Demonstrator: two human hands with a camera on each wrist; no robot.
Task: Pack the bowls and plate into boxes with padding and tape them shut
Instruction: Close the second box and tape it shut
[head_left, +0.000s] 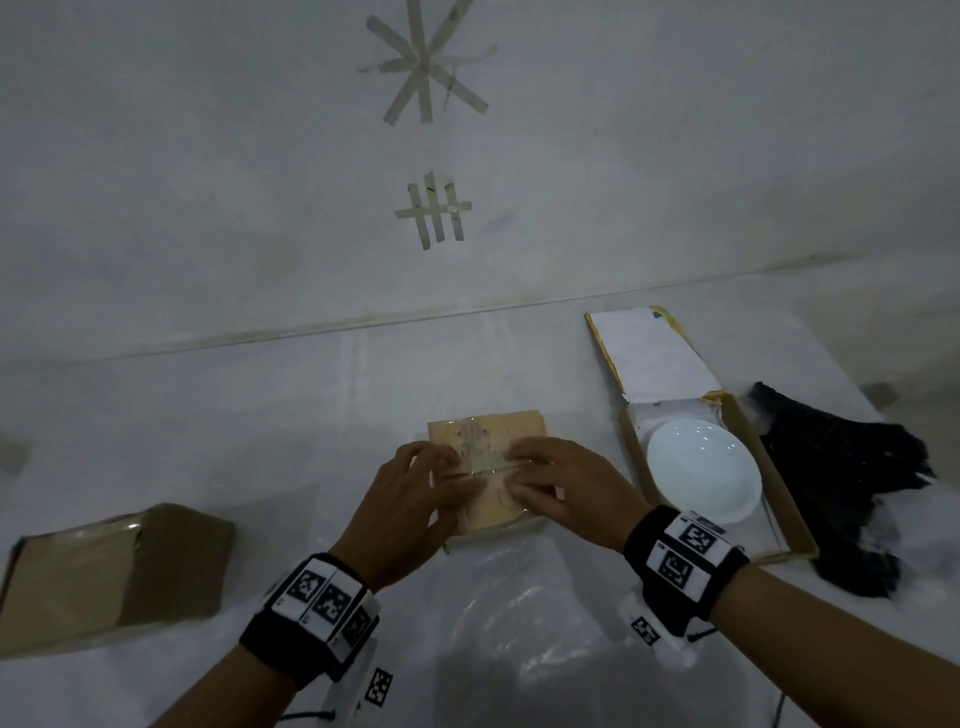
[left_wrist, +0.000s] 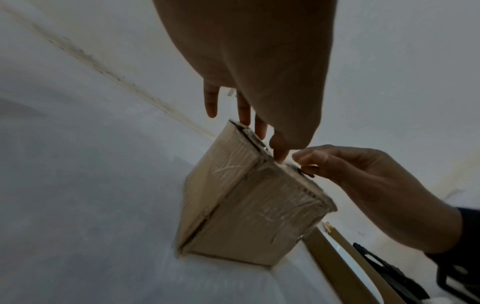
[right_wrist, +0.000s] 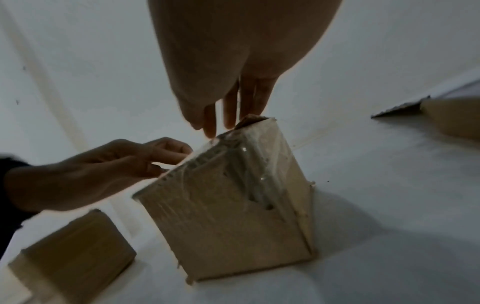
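A small cardboard box stands in the middle of the table, with clear tape running over its closed top. My left hand and right hand both lie on that top, fingers pressing the tape down on either side of the seam. In the left wrist view the left hand's fingers touch the box along its upper edge, with the right hand beside them. In the right wrist view the right hand's fingers rest on the box top. A white plate lies in an open flat box to the right.
A closed brown box sits at the left, close to my left forearm. Black padding material lies right of the open box. Clear plastic wrap is spread near the table's front edge. A wall with taped marks rises behind the table.
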